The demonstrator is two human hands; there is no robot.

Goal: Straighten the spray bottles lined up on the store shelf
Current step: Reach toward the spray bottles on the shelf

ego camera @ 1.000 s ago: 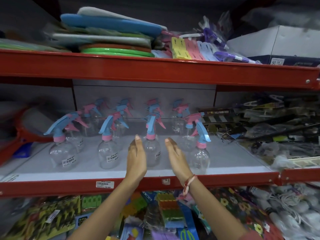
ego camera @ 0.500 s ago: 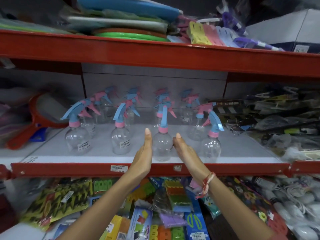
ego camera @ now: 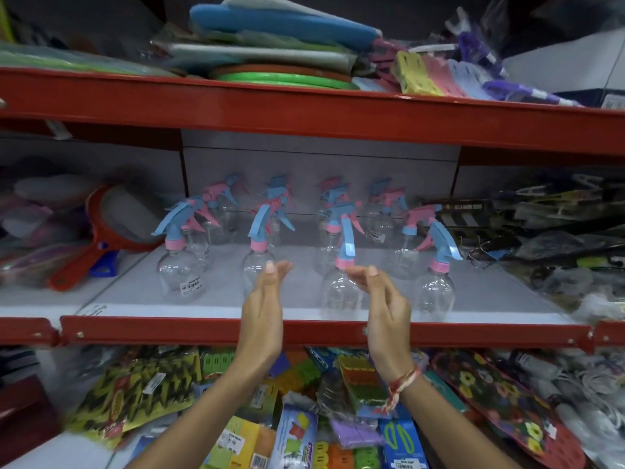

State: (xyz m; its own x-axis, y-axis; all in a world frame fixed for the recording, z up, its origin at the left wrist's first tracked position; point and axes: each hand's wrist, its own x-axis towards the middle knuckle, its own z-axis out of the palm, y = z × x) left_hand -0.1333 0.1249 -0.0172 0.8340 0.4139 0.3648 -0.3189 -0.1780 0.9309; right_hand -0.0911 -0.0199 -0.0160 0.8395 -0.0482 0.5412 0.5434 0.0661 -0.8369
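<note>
Clear round spray bottles with blue and pink trigger heads stand in rows on the grey middle shelf [ego camera: 142, 299]. Several make up the front row: a far-left bottle [ego camera: 177, 277], a second bottle [ego camera: 254, 265], a third bottle [ego camera: 340, 292] and a right bottle [ego camera: 434, 292]. More stand behind them. My left hand [ego camera: 263, 309] is flat and upright in front of the second bottle, fingers together. My right hand [ego camera: 384, 304] is flat beside the third bottle, its fingertips near the bottle's pink collar. Neither hand holds anything.
A red shelf beam [ego camera: 304, 330] runs across the front, another red beam [ego camera: 304, 113] overhead. A red-handled racket [ego camera: 101, 238] lies at the left. Packaged clips and wires [ego camera: 541, 231] crowd the right. Colourful packets [ego camera: 304, 418] fill the lower shelf.
The view has moved closer to the shelf and shifted left. Both hands stay flat and raised, now spaced wider apart, the left one in front of the second bottle.
</note>
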